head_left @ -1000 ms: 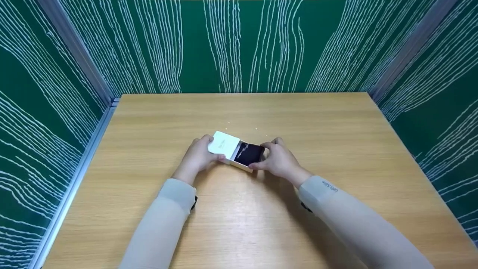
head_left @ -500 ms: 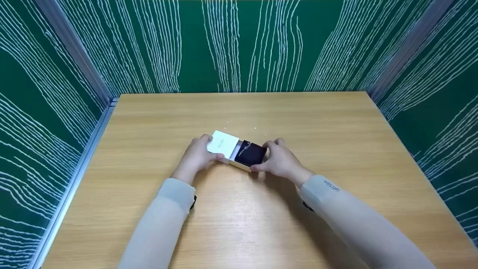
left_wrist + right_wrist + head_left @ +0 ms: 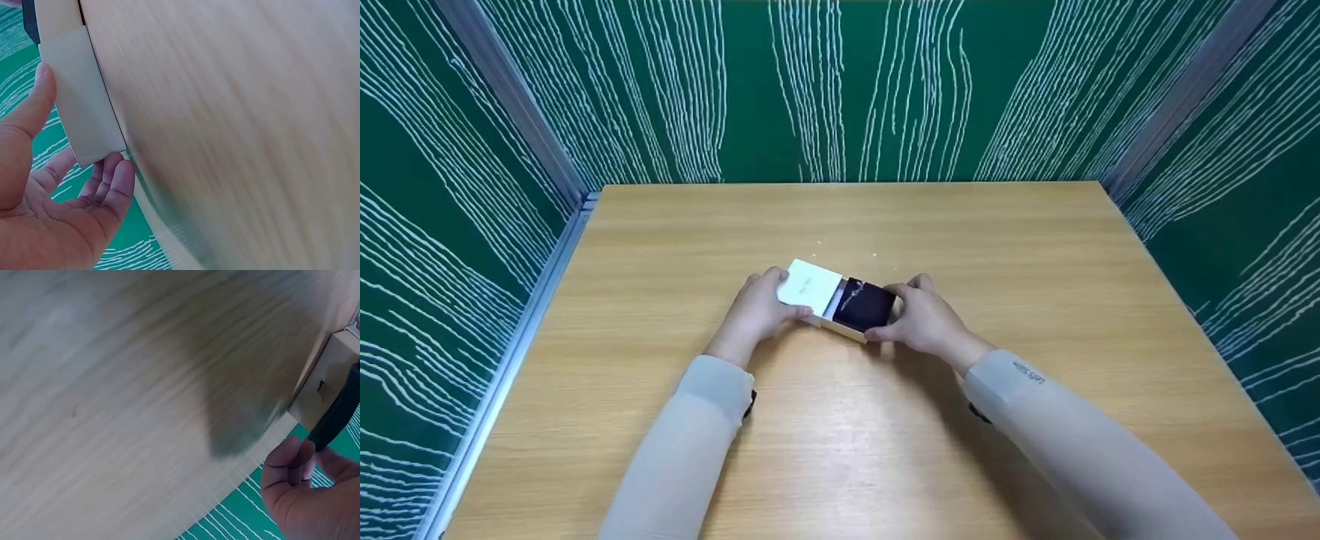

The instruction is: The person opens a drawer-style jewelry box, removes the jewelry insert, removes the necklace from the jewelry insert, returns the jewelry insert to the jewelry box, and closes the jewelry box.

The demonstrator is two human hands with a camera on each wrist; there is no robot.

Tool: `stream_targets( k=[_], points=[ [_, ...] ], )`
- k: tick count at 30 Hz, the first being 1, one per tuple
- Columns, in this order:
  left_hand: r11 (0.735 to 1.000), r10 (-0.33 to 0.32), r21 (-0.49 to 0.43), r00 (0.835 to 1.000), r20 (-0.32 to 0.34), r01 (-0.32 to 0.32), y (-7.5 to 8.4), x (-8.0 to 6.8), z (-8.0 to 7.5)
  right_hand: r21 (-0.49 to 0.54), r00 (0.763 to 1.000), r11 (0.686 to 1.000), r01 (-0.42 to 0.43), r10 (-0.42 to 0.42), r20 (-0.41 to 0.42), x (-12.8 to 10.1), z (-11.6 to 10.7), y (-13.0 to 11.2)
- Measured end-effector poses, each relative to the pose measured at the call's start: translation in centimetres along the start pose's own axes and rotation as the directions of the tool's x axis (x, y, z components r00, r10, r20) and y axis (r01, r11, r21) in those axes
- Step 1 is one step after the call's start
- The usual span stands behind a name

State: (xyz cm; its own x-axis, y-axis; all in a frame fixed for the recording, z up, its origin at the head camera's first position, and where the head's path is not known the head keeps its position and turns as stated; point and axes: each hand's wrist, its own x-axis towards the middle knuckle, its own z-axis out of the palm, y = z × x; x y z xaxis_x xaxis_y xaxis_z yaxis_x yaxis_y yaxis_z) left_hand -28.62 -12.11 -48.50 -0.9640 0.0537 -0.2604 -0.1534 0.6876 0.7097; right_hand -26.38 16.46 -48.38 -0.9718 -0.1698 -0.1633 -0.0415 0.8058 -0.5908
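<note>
Wooden bench [image 3: 1035,300] boxed in by green panels with white squiggly lines, two hands working a little slide box.

Head cam: left hand [image 3: 755,315] has its grip curled round the white sleeve [image 3: 808,289], thumb on the near edge. Just past that grip, the dark tray [image 3: 864,307] sticks out, a thin chain on it, and the right hand [image 3: 924,321] pinches its far end. Left wrist cam: thumb and fingertips [image 3: 115,177] clamp the sleeve's [image 3: 79,95] pale side. Right wrist cam: blurry, fingers [image 3: 289,464] curled right beside the tray [image 3: 337,413].

Head view looks down; wrist views hug the box [image 3: 840,301].
</note>
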Motion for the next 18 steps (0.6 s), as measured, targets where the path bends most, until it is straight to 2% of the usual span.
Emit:
stream_targets(
  k=[18],
  points=[
    [1.0,0.01,0.023,1.0,0.004,-0.01,-0.17,0.12,0.06,-0.007,0.999,0.999,0.034,-0.034,-0.02,-0.36,-0.11,0.38]
  ],
)
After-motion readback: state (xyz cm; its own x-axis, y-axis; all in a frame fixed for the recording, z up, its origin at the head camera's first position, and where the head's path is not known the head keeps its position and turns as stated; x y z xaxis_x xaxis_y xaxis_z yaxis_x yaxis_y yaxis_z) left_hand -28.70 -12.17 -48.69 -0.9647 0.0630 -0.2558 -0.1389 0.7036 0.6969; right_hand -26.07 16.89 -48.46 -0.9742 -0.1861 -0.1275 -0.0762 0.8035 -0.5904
